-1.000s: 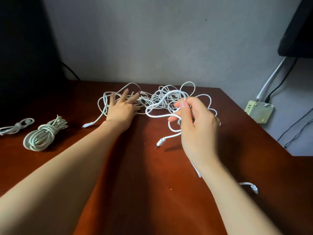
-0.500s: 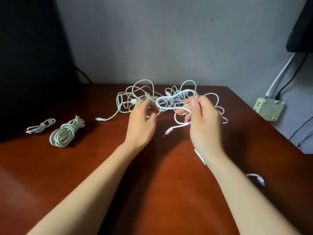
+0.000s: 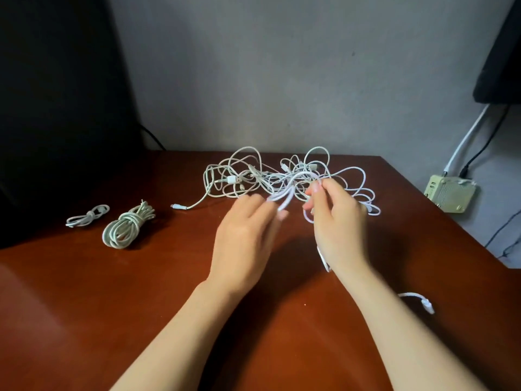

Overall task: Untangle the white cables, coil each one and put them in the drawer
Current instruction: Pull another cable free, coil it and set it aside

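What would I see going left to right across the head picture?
Small coil → big coil → left hand → right hand, pinching a cable → beige box. The tangle overlaps both hands, so it is left out.

Dim, soft light leaves a dull sheen on the brown table (image 3: 282, 348) near the camera, and a nearly featureless black mass (image 3: 56, 108) fills the far left. A soft shadow falls to the right of the coiled cable (image 3: 127, 230), so the light probably comes from the left and above. Motion blur smears the fingertips of the left hand (image 3: 245, 238) and right hand (image 3: 338, 230) and the strand of the white cables (image 3: 232, 180) between them; the wide lens bows the table's edges.
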A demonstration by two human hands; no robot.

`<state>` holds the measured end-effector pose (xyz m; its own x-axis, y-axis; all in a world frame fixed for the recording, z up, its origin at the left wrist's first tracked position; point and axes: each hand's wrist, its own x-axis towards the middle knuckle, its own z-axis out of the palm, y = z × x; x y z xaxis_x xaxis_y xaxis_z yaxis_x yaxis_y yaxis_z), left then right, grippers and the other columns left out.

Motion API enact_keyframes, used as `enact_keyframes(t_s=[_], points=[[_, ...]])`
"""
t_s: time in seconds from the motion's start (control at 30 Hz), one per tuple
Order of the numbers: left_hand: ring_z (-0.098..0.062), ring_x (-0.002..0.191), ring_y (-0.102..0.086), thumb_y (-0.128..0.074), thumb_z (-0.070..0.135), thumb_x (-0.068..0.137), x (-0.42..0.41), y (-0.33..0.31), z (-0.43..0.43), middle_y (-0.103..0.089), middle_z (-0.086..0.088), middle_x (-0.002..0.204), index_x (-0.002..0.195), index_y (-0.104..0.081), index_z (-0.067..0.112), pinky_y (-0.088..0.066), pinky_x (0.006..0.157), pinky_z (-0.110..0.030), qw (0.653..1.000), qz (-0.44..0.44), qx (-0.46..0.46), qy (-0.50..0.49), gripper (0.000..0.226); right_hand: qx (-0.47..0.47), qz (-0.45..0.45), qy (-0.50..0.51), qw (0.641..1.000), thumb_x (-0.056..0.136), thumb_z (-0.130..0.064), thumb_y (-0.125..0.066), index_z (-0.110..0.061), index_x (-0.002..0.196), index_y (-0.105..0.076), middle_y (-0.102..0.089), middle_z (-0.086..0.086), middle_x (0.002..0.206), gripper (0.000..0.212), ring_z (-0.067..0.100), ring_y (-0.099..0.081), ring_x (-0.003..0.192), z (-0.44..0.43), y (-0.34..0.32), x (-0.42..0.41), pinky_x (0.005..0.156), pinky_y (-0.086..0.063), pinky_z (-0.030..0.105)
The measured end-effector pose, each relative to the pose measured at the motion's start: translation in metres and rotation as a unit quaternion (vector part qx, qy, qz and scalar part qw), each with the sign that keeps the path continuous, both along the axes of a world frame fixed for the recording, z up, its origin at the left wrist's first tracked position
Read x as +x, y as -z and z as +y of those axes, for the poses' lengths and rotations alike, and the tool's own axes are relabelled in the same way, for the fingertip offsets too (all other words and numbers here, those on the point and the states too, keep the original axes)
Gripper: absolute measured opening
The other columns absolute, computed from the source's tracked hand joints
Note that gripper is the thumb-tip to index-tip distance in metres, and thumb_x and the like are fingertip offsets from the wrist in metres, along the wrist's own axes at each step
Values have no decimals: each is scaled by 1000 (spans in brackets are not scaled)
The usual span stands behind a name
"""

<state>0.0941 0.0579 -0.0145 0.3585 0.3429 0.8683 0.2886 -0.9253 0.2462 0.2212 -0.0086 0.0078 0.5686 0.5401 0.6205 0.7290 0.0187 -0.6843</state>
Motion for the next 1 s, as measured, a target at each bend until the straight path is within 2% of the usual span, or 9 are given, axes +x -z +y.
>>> enact_keyframes(t_s=[0.13,0.23,0.3,0.37,0.47,0.6,0.8,0.9,1.0], points=[[-7,89,-53,-41,21,101,0,-8,-1,-53,9,90,76,-57,18,-38,83,-18,972,-160,-169,34,31,-65,-70,6,995,99,-28,-43,-12,70,-55,-53,2,70,35,29,-52,72,1,1,11,68,-40,41],[-13,108,-63,-33,25,105,0,-15,0,-66,2,106,77,-53,22,-47,98,-34,840,-281,-422,192,35,-98,-60,-64,991,95,-32,-40,-9,62,-47,-48,2,66,41,22,-47,69,1,1,9,68,-33,36],[-22,104,-67,-28,25,106,-2,-19,2,-68,-7,110,76,-45,19,-51,93,-39,738,-325,-523,277,36,-104,-34,-118,987,93,-33,-41,-11,58,-44,-46,0,61,42,17,-44,65,0,1,4,66,-31,35],[-21,85,-71,-26,26,107,-5,-22,0,-73,-8,98,77,-43,19,-55,77,-34,703,-323,-568,281,35,-98,-25,-143,985,90,-35,-40,-17,54,-41,-44,-2,57,40,14,-41,61,-2,0,1,66,-33,35],[-14,58,-57,-28,24,107,-6,-20,1,-68,0,71,84,-47,18,-47,59,-29,717,-288,-594,221,30,-106,-50,-158,980,90,-38,-39,-13,56,-45,-46,1,55,42,19,-44,59,-3,2,1,65,-37,38],[-7,52,-42,-41,23,104,-8,-21,4,-50,7,62,94,-57,20,-36,47,-19,700,-249,-642,191,19,-117,-103,-159,975,96,-37,-42,-9,64,-52,-53,2,54,44,22,-49,56,-3,6,-1,64,-42,41],[-4,68,-63,-38,13,103,-10,-24,-5,-67,3,75,111,-66,16,-59,73,-27,693,-125,-644,300,29,-69,-62,-150,984,94,-36,-48,-26,60,-53,-55,-11,47,36,13,-55,45,-4,4,0,57,-49,36],[-12,76,-64,-36,12,103,-8,-23,-12,-67,-5,85,104,-66,13,-59,71,-28,698,-107,-627,329,29,-51,-43,-138,988,92,-37,-49,-25,58,-53,-56,-8,49,36,14,-54,42,-4,3,0,56,-49,39],[-12,69,-60,-36,12,104,-6,-21,-13,-65,-2,79,100,-63,12,-50,61,-22,741,-87,-589,311,27,-53,-57,-124,989,90,-41,-48,-25,58,-52,-51,-10,45,36,17,-52,44,-5,2,0,57,-48,39]])
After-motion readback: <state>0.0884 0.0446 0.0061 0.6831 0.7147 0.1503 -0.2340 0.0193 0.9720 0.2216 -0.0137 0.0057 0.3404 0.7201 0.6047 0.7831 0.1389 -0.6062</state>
